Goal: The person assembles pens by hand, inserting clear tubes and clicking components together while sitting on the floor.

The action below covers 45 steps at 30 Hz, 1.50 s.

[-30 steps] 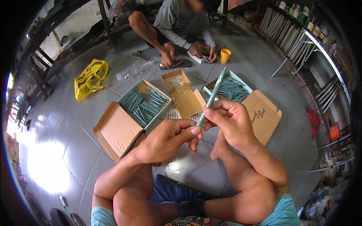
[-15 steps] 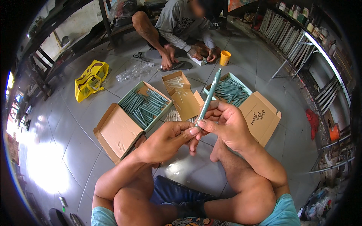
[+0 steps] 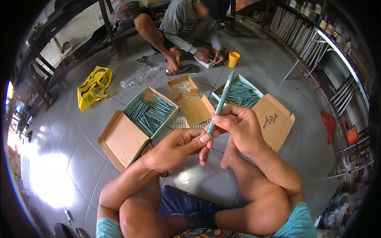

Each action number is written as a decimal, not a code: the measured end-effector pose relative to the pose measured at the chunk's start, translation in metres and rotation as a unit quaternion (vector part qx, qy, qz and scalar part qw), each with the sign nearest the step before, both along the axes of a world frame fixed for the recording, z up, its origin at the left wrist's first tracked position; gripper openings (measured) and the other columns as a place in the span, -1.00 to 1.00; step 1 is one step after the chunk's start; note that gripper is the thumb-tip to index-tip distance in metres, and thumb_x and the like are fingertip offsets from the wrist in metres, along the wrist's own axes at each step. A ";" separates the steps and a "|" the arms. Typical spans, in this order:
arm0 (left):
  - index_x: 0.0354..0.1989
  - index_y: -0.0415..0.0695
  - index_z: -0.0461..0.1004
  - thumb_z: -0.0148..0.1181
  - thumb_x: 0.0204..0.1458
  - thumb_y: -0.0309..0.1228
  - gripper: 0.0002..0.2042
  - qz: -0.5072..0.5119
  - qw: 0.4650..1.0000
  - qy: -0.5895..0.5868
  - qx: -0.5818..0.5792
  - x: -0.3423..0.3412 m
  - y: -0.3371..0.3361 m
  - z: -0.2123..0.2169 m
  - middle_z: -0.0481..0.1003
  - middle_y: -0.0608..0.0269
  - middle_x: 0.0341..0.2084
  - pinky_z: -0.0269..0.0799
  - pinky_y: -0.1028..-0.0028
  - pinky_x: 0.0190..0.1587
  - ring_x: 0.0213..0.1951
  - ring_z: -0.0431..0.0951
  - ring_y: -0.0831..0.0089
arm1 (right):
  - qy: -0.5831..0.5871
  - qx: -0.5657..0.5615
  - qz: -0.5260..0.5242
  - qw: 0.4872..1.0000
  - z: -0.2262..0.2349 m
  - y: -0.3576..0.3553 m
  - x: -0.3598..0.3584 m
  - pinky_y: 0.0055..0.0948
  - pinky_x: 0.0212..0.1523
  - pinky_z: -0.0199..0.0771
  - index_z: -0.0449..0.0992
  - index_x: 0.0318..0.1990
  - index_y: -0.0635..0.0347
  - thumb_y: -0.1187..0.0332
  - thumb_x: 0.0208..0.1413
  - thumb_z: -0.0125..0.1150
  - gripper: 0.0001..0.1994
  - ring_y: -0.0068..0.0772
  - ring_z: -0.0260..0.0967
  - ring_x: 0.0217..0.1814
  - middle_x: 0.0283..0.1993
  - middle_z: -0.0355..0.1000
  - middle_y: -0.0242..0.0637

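Three open brown cardboard boxes on grey tiled floor: left box (image 3: 135, 127) and right box (image 3: 264, 113) packed with teal pens, middle box (image 3: 190, 101) between them.

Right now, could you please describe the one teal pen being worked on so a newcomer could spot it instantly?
Start at the open cardboard boxes on the grey tiled floor, both filled with teal pens lying flat. Just in front of them, the right hand grips one teal pen while the left hand pinches its lower tip. It alone points upward, out of the boxes.
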State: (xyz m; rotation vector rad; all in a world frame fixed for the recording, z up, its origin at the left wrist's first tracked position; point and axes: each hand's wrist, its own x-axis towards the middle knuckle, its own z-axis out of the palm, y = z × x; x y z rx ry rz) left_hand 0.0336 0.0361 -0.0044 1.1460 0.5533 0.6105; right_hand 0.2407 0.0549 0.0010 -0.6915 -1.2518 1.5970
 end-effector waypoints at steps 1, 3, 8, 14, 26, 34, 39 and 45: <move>-0.24 -0.22 0.40 -0.13 0.35 -0.19 -0.68 -0.001 1.000 0.009 0.005 0.001 0.000 0.002 0.40 0.33 -0.53 0.41 0.53 -0.22 -0.40 0.43 0.56 | -0.022 0.009 -0.013 1.000 -0.002 0.001 0.001 -0.47 -0.25 0.63 0.48 -0.21 0.43 0.45 0.19 0.22 -0.84 -0.42 0.55 -0.33 -0.33 0.55 -0.16; -0.24 -0.22 0.40 -0.13 0.35 -0.20 -0.68 0.000 1.000 0.016 0.017 0.002 0.000 0.003 0.40 0.33 -0.54 0.41 0.54 -0.23 -0.40 0.44 0.56 | -0.067 0.029 -0.037 0.997 -0.006 0.003 0.002 -0.49 -0.28 0.61 0.50 -0.23 0.42 0.41 0.21 0.20 -0.82 -0.45 0.54 -0.35 -0.34 0.55 -0.18; -0.23 -0.22 0.40 -0.13 0.35 -0.21 -0.69 0.015 0.999 0.012 0.030 0.003 -0.001 -0.001 0.41 0.32 -0.54 0.41 0.55 -0.23 -0.41 0.45 0.56 | -0.006 -0.004 -0.026 1.000 -0.011 0.005 -0.002 -0.50 -0.25 0.62 0.47 -0.18 0.40 0.41 0.20 0.22 -0.81 -0.46 0.54 -0.34 -0.34 0.55 -0.19; -0.24 -0.21 0.41 -0.10 0.34 -0.18 -0.68 0.034 0.999 -0.004 -0.002 0.000 0.001 -0.008 0.41 0.34 -0.53 0.41 0.56 -0.26 -0.42 0.44 0.57 | 0.046 -0.013 0.048 0.998 -0.013 0.006 -0.006 -0.47 -0.28 0.61 0.38 -0.02 0.37 0.53 0.13 0.25 -0.72 -0.41 0.53 -0.33 -0.25 0.54 -0.13; -0.24 -0.18 0.47 0.00 0.29 -0.15 -0.68 0.035 0.992 -0.066 -0.100 0.008 -0.001 -0.008 0.35 0.41 -0.63 0.38 0.58 -0.34 -0.45 0.43 0.56 | 0.036 -0.031 0.079 0.996 -0.004 0.003 0.005 -0.48 -0.24 0.59 0.36 0.08 0.35 0.47 0.20 0.18 -0.68 -0.38 0.52 -0.20 -0.17 0.52 -0.07; -0.31 -0.27 0.53 0.07 0.27 -0.20 -0.67 0.122 0.968 0.146 0.162 0.012 -0.002 0.005 0.50 0.36 -0.63 0.35 0.60 -0.40 -0.51 0.48 0.69 | -0.054 0.028 -0.029 0.998 -0.001 0.001 0.000 -0.49 -0.26 0.58 0.48 -0.07 0.32 0.32 0.26 0.15 -0.77 -0.47 0.52 -0.31 -0.25 0.55 -0.12; -0.24 -0.32 0.56 0.09 0.26 -0.24 -0.68 0.163 0.956 0.159 0.185 0.010 -0.006 0.001 0.52 0.35 -0.62 0.34 0.59 -0.44 -0.52 0.48 0.68 | -0.045 0.012 -0.021 0.999 0.005 -0.004 -0.007 -0.50 -0.24 0.59 0.47 -0.02 0.35 0.45 0.16 0.26 -0.74 -0.48 0.55 -0.32 -0.24 0.56 -0.09; -0.25 -0.31 0.58 0.11 0.24 -0.24 -0.68 0.140 0.961 0.188 0.151 0.007 -0.010 0.013 0.53 0.33 -0.63 0.33 0.55 -0.46 -0.54 0.46 0.68 | -0.042 -0.022 0.014 0.999 0.005 -0.003 -0.005 -0.49 -0.22 0.60 0.49 -0.07 0.36 0.51 0.12 0.28 -0.76 -0.46 0.55 -0.29 -0.22 0.56 -0.09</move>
